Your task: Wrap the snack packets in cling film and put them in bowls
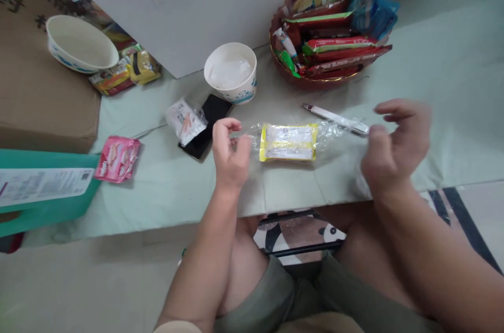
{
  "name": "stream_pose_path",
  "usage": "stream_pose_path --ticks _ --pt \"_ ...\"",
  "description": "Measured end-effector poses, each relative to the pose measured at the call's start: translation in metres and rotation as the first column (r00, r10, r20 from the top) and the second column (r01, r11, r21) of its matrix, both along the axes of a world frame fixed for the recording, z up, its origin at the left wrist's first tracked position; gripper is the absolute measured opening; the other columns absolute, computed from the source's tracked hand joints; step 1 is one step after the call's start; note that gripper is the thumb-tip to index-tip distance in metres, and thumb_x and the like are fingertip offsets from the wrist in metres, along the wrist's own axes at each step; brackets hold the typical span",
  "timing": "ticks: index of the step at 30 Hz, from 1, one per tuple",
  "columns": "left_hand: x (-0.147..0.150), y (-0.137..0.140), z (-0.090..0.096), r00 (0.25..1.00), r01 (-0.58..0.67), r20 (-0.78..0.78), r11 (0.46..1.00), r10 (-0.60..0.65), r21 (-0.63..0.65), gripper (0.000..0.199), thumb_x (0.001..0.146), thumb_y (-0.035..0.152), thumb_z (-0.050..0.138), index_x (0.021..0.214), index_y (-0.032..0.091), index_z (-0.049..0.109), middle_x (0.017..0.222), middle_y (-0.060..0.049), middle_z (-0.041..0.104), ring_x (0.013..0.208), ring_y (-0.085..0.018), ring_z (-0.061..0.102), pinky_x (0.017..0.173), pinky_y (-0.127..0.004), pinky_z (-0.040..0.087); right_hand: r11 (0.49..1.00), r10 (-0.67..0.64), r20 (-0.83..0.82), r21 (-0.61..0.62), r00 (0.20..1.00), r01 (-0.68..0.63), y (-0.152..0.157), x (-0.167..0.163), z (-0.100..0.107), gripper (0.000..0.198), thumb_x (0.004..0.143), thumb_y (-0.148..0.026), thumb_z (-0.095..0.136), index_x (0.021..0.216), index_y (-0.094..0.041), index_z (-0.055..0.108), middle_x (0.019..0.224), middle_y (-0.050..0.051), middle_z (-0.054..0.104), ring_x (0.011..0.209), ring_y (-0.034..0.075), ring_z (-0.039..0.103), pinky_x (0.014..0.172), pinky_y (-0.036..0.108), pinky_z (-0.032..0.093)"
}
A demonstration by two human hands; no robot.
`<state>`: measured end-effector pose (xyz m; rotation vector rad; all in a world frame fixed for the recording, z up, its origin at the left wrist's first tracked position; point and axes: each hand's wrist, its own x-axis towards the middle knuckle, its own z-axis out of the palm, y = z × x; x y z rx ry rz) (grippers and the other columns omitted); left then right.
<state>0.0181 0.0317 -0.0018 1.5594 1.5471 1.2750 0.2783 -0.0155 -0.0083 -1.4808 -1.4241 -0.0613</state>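
Note:
A yellow-edged packet [289, 142] lies on the cloth-covered table, with crinkled clear plastic spreading from both its ends. Beside the plastic's left end is my left hand [231, 157], fingers loosely curled and thumb apart from the index finger. My right hand [396, 146] hovers off the right end, its thumb and fingers spread apart with nothing visible between them. A slim white-handled tool [334, 117], perhaps a knife, lies behind the packet and partly by the plastic. Something pale and translucent [362, 181] shows beneath my right hand, too blurred to name.
At the back are a paper bowl [240, 92] holding clear plastic and a red basket [283, 68] of snacks. To the left lie a phone [216, 108], a small white packet [185, 118], a pink packet [118, 159] and a green box [59, 217]. Another bowl [81, 44] stands farther back.

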Motion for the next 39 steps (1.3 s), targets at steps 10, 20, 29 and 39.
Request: stream_pose_path --ticks 10,20,29,39 --pt "0.003 -0.004 -0.001 0.975 0.129 -0.196 0.985 -0.105 0.113 0.013 0.089 0.029 0.067 0.079 0.021 0.071 0.103 -0.006 0.062 0.102 -0.019 0.065 0.093 -0.036 0.055 0.939 0.259 0.214 -0.283 0.942 -0.194 0.008 -0.014 -0.006 0.013 0.095 -0.028 0.06 0.09 -0.023 0.07 0.075 0.003 0.069 0.075 0.021 0.066 0.075 0.037 0.046" --pt "-0.003 0.001 0.001 0.964 -0.134 0.229 0.99 0.138 -0.034 0.031 0.094 0.041 0.062 0.073 0.02 0.069 0.074 -0.001 0.069 0.073 -0.013 0.065 0.073 -0.025 0.052 0.974 0.159 -0.251 -0.12 0.955 -0.193 -0.002 -0.014 0.001 0.008 0.097 -0.025 0.056 0.096 -0.025 0.063 0.101 0.005 0.074 0.101 0.022 0.072 0.093 0.041 0.054" --pt "0.0 -0.001 0.018 0.89 -0.031 0.433 0.965 0.145 -0.26 0.026 0.089 0.046 0.069 0.081 0.022 0.07 0.046 0.006 0.052 0.033 -0.007 0.04 0.033 -0.02 0.023 0.976 -0.058 -0.312 -0.215 0.948 -0.011 0.005 -0.002 -0.002 0.019 0.086 -0.014 0.048 0.095 -0.026 0.06 0.092 0.008 0.065 0.087 0.024 0.065 0.079 0.042 0.052" --pt "-0.011 -0.03 0.031 0.967 0.128 0.245 0.966 -0.071 -0.226 0.012 0.077 0.03 0.075 0.081 0.02 0.078 0.046 0.002 0.061 0.039 -0.011 0.053 0.037 -0.02 0.038 0.874 0.485 0.189 -0.128 0.854 -0.469 -0.035 -0.055 0.023 0.029 0.086 -0.02 0.056 0.113 -0.026 0.062 0.11 0.006 0.075 0.101 0.025 0.071 0.089 0.041 0.052"
